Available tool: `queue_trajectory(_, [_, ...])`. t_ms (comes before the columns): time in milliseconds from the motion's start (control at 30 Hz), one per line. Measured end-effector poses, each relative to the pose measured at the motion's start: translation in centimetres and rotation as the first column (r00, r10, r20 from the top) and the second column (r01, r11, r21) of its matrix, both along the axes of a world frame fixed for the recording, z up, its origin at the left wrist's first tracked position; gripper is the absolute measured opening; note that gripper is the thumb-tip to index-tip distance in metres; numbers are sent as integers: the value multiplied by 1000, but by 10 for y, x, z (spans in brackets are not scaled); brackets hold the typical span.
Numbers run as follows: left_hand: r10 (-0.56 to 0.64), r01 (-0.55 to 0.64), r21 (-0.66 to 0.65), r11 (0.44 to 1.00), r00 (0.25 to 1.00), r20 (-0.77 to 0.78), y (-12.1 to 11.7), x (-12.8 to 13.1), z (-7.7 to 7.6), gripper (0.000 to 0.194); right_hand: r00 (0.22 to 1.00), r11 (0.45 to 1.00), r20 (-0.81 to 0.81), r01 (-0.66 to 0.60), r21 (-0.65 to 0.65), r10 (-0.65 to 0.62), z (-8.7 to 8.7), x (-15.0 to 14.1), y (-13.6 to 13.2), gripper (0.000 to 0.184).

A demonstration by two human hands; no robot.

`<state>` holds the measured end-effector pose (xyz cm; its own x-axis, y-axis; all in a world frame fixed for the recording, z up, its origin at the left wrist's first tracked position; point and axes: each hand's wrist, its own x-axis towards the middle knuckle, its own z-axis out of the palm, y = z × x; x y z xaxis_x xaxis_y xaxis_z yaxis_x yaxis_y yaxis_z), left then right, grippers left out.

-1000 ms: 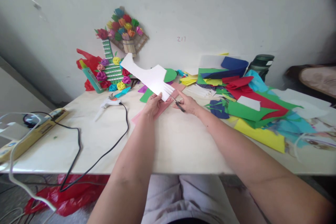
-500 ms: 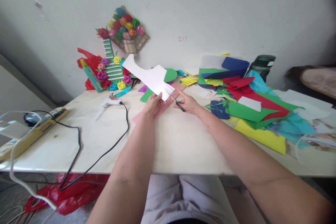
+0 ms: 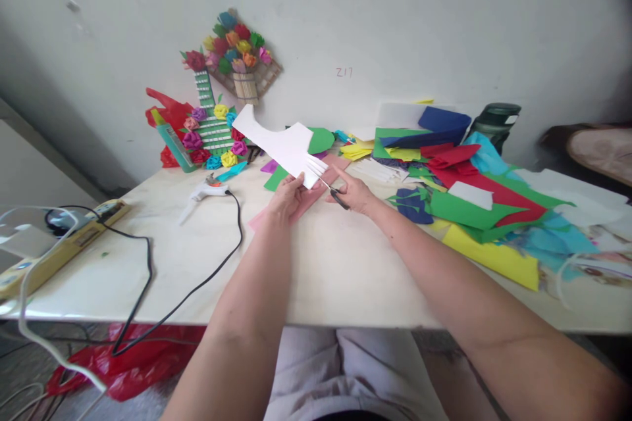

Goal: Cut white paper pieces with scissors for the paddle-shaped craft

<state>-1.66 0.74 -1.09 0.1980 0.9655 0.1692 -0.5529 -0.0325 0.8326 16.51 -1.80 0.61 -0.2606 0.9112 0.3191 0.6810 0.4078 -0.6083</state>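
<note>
My left hand (image 3: pixel 290 194) pinches the lower edge of a white sheet of craft paper (image 3: pixel 286 145) and holds it tilted above the table. The sheet has a curved cut-out on its upper side and several narrow strips slit into its right end. My right hand (image 3: pixel 356 194) grips a pair of scissors (image 3: pixel 339 198) by the dark handles, index finger stretched forward. The scissor blades meet the slit end of the paper. Beneath both hands lies a pink sheet (image 3: pixel 316 199), partly covered by the left hand and the white paper.
A white glue gun (image 3: pixel 208 193) with a black cord lies left, near a power strip (image 3: pixel 79 243). Behind stand a glue bottle (image 3: pixel 174 145) and a guitar-shaped craft (image 3: pixel 214 128) with paper flowers. Coloured paper (image 3: pixel 488 207) and a dark bottle (image 3: pixel 495 125) are at right.
Hands, scissors and white paper stay almost in place. The whole view has shifted very slightly.
</note>
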Motion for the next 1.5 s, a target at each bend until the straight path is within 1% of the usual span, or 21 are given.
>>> queue_trajectory(233, [-8,8,22,1000,1000,-12,2,-2,-2,25,999,999,40,10,38,-11,1,-1,-1,88])
queue_trajectory(367, [1,-2,25,1000,1000,21,-1,0,0,23,998,998,61,19,62,-23,1,-2,-2,88])
queue_trajectory(567, [28,-24,-68,997,998,60,-1,1,0,20,996,997,88,27,73,-34,3,-2,-5,86])
queue_trajectory(633, [79,-73,-71,995,993,84,2,1,-1,20,995,997,95,16,76,-23,2,-2,-5,86])
queue_trajectory(733, [211,-207,-51,977,971,110,5,0,-4,17,993,996,115,-5,88,-5,-2,-1,-2,86])
queue_trajectory(800, [239,-236,-45,971,965,110,6,0,-5,17,991,996,134,-5,92,-7,-5,-1,0,86])
queue_trajectory(933, [215,-214,-25,976,972,89,7,-1,-6,20,985,994,167,19,103,-36,-7,0,2,86])
queue_trajectory(1067, [184,-183,-13,983,979,87,6,0,-5,22,984,995,171,28,101,-45,-4,-1,0,87])
queue_trajectory(1267, [139,-136,-38,990,986,94,3,5,-2,21,986,997,163,25,68,-36,-1,-1,-2,88])
queue_trajectory(1500, [132,-126,-64,990,987,91,-1,9,1,20,992,999,127,24,36,-28,0,-1,-3,88])
